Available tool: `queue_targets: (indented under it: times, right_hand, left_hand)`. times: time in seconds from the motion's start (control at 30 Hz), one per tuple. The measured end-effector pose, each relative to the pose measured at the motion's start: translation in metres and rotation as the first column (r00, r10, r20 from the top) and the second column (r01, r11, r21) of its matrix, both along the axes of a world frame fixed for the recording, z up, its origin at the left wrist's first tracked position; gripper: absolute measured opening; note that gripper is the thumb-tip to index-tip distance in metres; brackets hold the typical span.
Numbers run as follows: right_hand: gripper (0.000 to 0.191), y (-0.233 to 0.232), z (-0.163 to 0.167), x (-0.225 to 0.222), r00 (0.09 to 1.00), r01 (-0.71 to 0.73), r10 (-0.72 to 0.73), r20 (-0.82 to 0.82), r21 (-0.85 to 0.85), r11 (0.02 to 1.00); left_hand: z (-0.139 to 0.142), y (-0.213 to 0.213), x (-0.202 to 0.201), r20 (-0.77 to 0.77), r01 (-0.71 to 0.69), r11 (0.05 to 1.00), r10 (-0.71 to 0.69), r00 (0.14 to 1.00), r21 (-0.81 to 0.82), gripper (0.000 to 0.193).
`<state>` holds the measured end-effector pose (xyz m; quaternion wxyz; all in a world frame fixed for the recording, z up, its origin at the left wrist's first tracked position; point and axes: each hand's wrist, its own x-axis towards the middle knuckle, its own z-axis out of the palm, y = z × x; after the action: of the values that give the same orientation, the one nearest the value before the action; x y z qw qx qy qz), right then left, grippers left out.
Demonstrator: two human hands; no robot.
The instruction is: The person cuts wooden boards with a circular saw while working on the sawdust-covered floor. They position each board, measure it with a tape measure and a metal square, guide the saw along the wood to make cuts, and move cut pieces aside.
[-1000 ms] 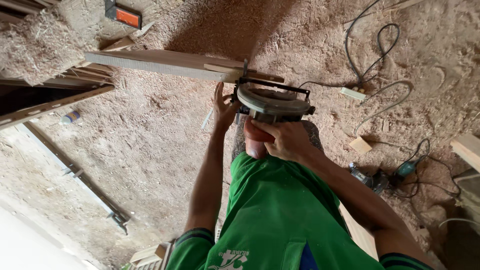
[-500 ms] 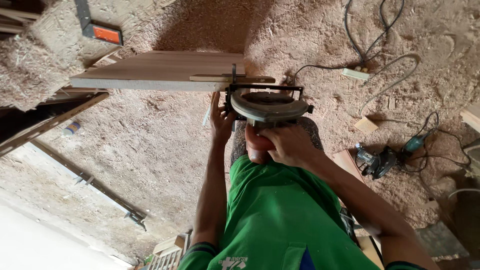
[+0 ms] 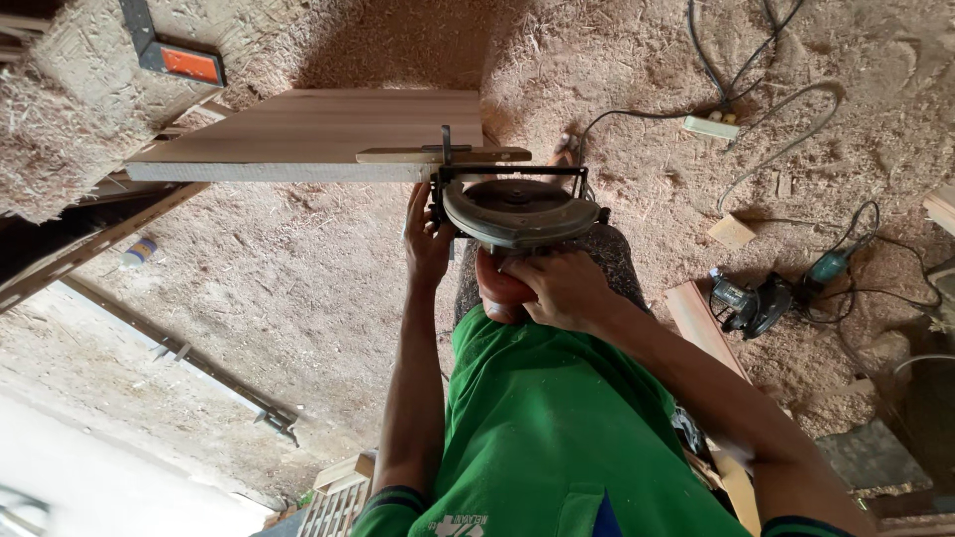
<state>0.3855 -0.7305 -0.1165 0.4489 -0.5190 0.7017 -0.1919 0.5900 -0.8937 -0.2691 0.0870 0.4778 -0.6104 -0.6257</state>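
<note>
A hand-held circular saw (image 3: 517,209) with a round grey blade guard sits against the near edge of a wide wooden board (image 3: 308,134). My right hand (image 3: 557,288) is closed around the saw's red handle below the guard. My left hand (image 3: 428,239) grips the saw's left side, by its black base frame next to the board's edge. A thin wooden strip (image 3: 438,155) lies on the board along the saw's guide. A green shirt fills the lower middle of the view.
Sawdust covers the floor. A second power tool (image 3: 746,303) and a teal one (image 3: 826,267) lie at the right among black cables and a white power strip (image 3: 711,125). Wood offcuts (image 3: 731,231), a long plank (image 3: 701,328) and a bar clamp (image 3: 179,358) lie around.
The view has tilted down, so the board and saw now sit lower and larger in frame. More of the board's top face shows. Both hands have stayed on the saw.
</note>
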Motion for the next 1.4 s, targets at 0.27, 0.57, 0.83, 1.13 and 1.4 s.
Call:
queue_targets:
  times: [0.27, 0.57, 0.83, 1.13, 1.4]
  right_hand:
    - [0.06, -0.008, -0.001, 0.007, 0.999, -0.035, 0.035, -0.007, 0.028, 0.999]
    - [0.047, -0.019, -0.005, 0.026, 0.999, -0.008, 0.005, -0.041, -0.05, 0.999]
    - [0.038, -0.036, -0.007, 0.045, 0.999, 0.008, -0.015, -0.052, -0.127, 0.992]
    - [0.057, -0.066, -0.004, 0.066, 0.996, -0.08, 0.077, -0.034, -0.09, 0.993]
    - [0.053, -0.098, -0.004, 0.086, 0.998, -0.06, 0.056, -0.027, -0.173, 0.983]
  left_hand:
    - [0.001, -0.008, 0.006, 0.025, 0.019, 1.0, -0.019, 1.0, 0.004, 0.068]
    - [0.014, -0.026, 0.017, -0.042, 0.0, 0.998, 0.003, 0.999, 0.057, 0.069]
    - [0.011, -0.045, 0.039, 0.009, -0.031, 0.995, 0.03, 1.0, 0.096, 0.068]
    - [0.026, -0.073, 0.054, 0.049, -0.106, 0.978, 0.099, 0.994, 0.182, 0.067]
    - [0.032, -0.107, 0.07, 0.12, -0.083, 0.986, 0.066, 0.991, 0.146, 0.069]
